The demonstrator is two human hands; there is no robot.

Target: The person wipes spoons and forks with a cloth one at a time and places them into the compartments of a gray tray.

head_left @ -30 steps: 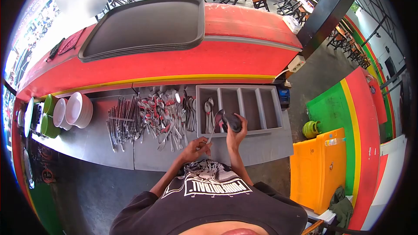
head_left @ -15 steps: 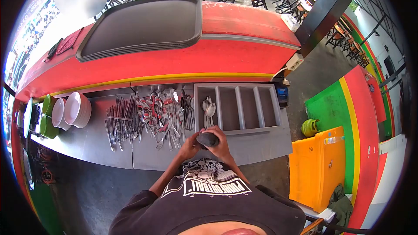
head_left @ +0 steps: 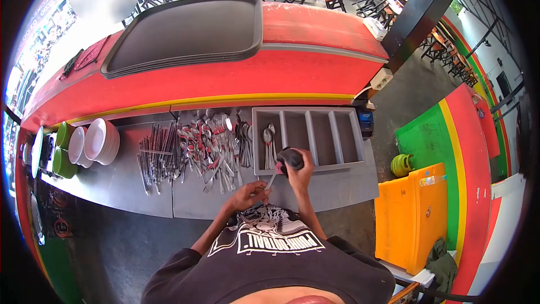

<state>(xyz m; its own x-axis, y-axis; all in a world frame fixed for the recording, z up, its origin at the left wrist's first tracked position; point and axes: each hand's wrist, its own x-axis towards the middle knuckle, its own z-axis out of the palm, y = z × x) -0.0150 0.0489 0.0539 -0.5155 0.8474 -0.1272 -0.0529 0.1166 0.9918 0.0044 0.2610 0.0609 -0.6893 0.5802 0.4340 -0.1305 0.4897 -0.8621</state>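
Observation:
My left hand (head_left: 251, 193) pinches the handle end of a metal spoon (head_left: 271, 180) just in front of my chest. My right hand (head_left: 301, 170) grips a dark cloth (head_left: 292, 159) wrapped around the spoon's bowl, over the front edge of a grey cutlery tray (head_left: 332, 112). The tray's leftmost compartment holds a few spoons (head_left: 269, 143); its other compartments look empty. A heap of loose spoons and forks (head_left: 216, 149) lies on the steel counter to the left of my hands.
A row of dark-handled utensils (head_left: 156, 155) lies left of the heap. Stacked white bowls (head_left: 101, 141) and green bowls (head_left: 63, 160) stand at the far left. Stacked black trays (head_left: 185, 31) rest on the red counter (head_left: 315, 73) behind. An orange bin (head_left: 413, 217) stands at right.
My hands were together near my chest half a second ago. Now my right hand with the cloth has slid up the spoon toward the tray, and my left holds the handle.

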